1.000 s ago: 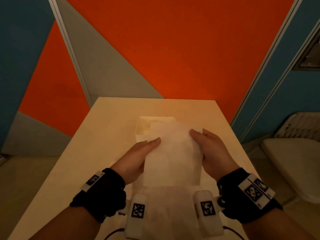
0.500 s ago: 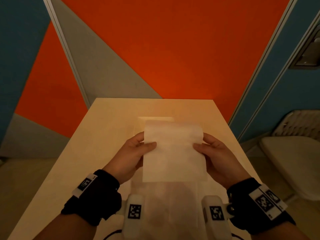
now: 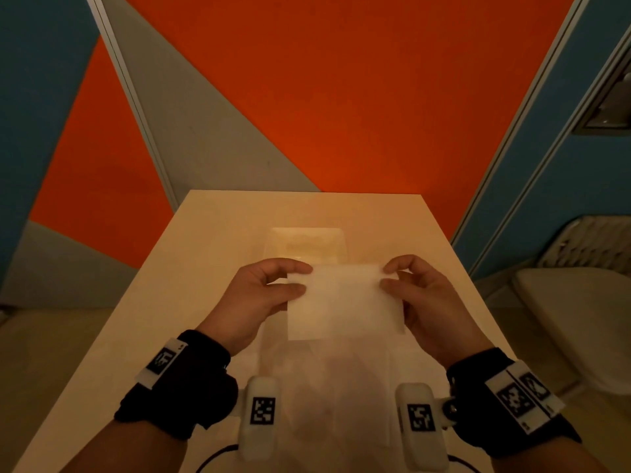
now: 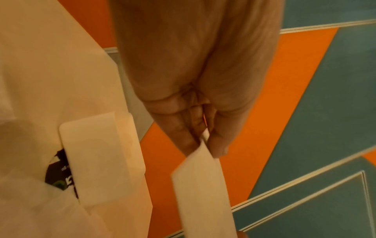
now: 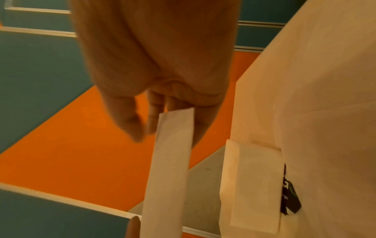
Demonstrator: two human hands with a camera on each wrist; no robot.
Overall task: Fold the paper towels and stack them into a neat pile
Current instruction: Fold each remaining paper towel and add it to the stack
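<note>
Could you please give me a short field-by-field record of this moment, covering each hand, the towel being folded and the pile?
left hand: pinches the towel's left edge near its far corner
right hand: pinches the right edge opposite
paper towel: folded, held above the table between both hands
pile: folded towels lying farther along the table
step: held towel not yet on the pile

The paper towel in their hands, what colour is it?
Plain white paper towel, no pattern; clearest in the head view.
</note>
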